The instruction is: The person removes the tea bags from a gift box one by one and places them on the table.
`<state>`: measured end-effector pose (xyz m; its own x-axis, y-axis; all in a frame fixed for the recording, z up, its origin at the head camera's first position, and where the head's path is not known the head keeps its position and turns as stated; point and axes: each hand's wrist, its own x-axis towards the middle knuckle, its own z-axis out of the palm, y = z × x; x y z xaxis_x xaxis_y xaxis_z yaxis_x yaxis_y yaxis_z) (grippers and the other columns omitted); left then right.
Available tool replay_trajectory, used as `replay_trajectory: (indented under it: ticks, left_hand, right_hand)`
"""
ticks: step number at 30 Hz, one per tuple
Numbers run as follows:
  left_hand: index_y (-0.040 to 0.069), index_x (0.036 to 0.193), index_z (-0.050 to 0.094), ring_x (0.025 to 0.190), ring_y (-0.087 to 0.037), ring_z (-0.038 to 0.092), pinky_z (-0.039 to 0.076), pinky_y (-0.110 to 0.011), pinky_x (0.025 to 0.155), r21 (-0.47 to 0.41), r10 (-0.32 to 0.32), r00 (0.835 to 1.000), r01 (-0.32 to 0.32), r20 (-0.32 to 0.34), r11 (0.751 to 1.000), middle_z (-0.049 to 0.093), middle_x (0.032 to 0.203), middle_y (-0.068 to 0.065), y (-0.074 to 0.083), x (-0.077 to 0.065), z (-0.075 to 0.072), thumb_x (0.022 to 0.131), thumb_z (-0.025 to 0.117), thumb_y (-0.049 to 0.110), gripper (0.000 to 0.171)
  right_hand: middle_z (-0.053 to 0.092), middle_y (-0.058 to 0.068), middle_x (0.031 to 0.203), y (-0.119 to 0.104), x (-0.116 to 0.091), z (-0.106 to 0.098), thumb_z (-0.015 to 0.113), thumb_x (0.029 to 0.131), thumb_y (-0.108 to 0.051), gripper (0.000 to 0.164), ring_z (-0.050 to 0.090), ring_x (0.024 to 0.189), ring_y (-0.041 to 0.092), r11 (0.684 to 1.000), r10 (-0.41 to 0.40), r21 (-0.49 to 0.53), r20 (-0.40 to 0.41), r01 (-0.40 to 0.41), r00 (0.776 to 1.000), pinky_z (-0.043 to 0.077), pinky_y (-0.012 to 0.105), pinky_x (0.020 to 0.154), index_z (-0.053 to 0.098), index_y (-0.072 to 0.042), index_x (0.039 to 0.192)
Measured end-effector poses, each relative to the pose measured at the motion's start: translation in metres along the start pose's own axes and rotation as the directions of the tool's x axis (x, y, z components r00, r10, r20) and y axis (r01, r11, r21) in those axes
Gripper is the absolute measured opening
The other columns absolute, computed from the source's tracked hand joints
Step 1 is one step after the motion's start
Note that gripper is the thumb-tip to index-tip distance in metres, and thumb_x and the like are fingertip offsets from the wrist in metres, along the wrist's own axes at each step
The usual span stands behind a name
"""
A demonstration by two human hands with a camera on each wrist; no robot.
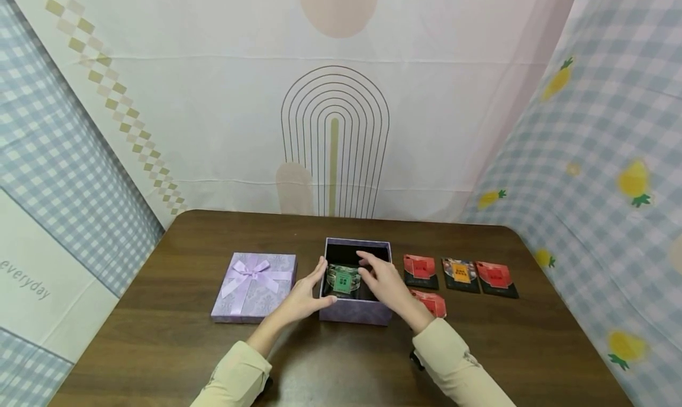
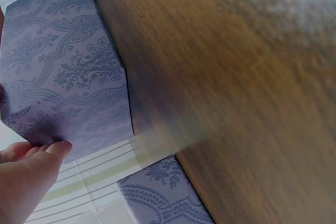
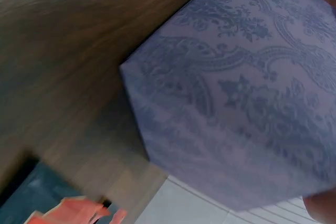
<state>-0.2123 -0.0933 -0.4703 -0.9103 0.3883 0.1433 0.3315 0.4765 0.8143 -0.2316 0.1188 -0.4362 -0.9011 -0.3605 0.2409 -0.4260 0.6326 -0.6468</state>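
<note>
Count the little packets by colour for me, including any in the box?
Red packets: 3
Orange packet: 1
Green packet, in the box: 1
Total: 5

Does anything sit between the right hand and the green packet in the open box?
Nothing visible does. The right hand hovers over the open box, right beside the green packet. The left hand rests on the box's left wall, outside that gap.
</note>
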Motion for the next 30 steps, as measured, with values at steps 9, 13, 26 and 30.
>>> replay_trajectory:
  ticks: [9,13,26,30]
  left_hand:
    - [-0.007,0.14,0.024,0.13,-0.037,0.027,0.025,-0.049,0.105,-0.003,0.021,1.0,-0.021,-0.003,1.0,0.016,0.147,-0.022,-0.001,0.001,0.001,0.079,0.067,0.021,0.08]
    - [-0.006,0.14,0.024,0.13,-0.037,0.028,0.025,-0.049,0.105,0.005,0.022,1.0,-0.022,-0.007,1.0,0.016,0.147,-0.021,-0.001,0.001,0.001,0.078,0.068,0.02,0.08]
    - [-0.004,0.141,0.024,0.131,-0.036,0.027,0.025,-0.048,0.106,0.003,0.011,1.0,-0.011,-0.007,1.0,0.016,0.148,-0.019,0.002,-0.001,-0.001,0.078,0.068,0.02,0.081]
    - [-0.004,0.141,0.023,0.131,-0.036,0.027,0.025,-0.048,0.106,0.002,0.009,1.0,-0.009,-0.004,1.0,0.015,0.148,-0.019,0.001,-0.001,-0.001,0.078,0.068,0.02,0.081]
  right_hand:
    - [0.064,0.019,0.105,0.003,0.019,0.02,0.052,0.091,-0.007,0.036,0.059,0.071,0.016,0.999,0.029,0.012,0.109,-0.031,0.994,0.047,0.029,0.06,0.051,0.0,0.126]
    - [0.064,0.012,0.086,0.008,0.023,0.026,0.051,0.092,-0.007,0.036,0.049,0.057,0.011,0.995,0.103,-0.029,0.191,-0.099,0.976,0.043,0.027,0.056,0.051,0.002,0.126]
    - [0.048,0.024,0.13,0.007,0.025,0.031,0.05,0.093,-0.021,0.054,0.05,0.115,0.036,0.901,0.418,-0.287,0.38,-0.324,0.825,0.041,0.048,0.093,0.034,0.005,0.136]
    - [0.043,0.026,0.134,0.007,0.026,0.032,0.05,0.093,-0.023,0.06,0.045,0.12,0.037,0.9,0.429,-0.28,0.434,-0.334,0.792,0.037,0.048,0.098,0.026,0.006,0.14]
